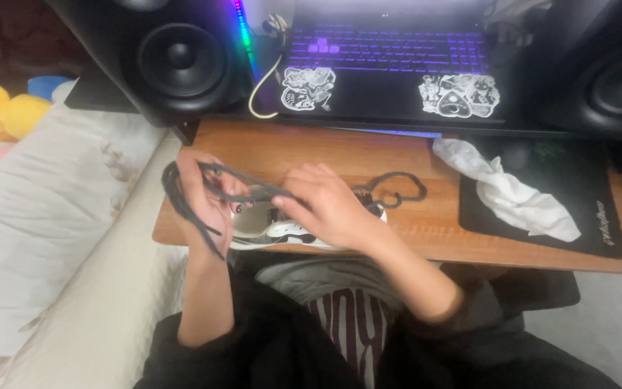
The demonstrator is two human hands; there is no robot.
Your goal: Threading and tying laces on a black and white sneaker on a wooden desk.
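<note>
a dark grey shoelace (pixel 203 189) runs between both hands over a white and black sneaker (pixel 282 229) that lies on the near edge of the wooden desk (pixel 412 216), mostly hidden under the hands. the left hand (pixel 206 198) is closed around a bunch of the lace, with loops hanging off its outer side and a loose end trailing below it; the right hand (pixel 329 205) pinches the same lace at its fingertips, just above the shoe's front eyelets. beyond the right hand another stretch of lace (pixel 397 189) lies curled on the wood, so by the look of it most of the lace is out of the eyelets and the lacing is at an early or half-undone stage; which eyelets are threaded cannot be told. further right of that hand a crumpled white cloth (pixel 512 194) rests on a black mouse mat (pixel 577 216) with small pale lettering along its edge. past both hands sits a laptop (pixel 390 72) with purple-lit keys and two black-and-white stickers (pixel 308 88) on its palm rest, flanked by black speakers (pixel 181 57).
</note>
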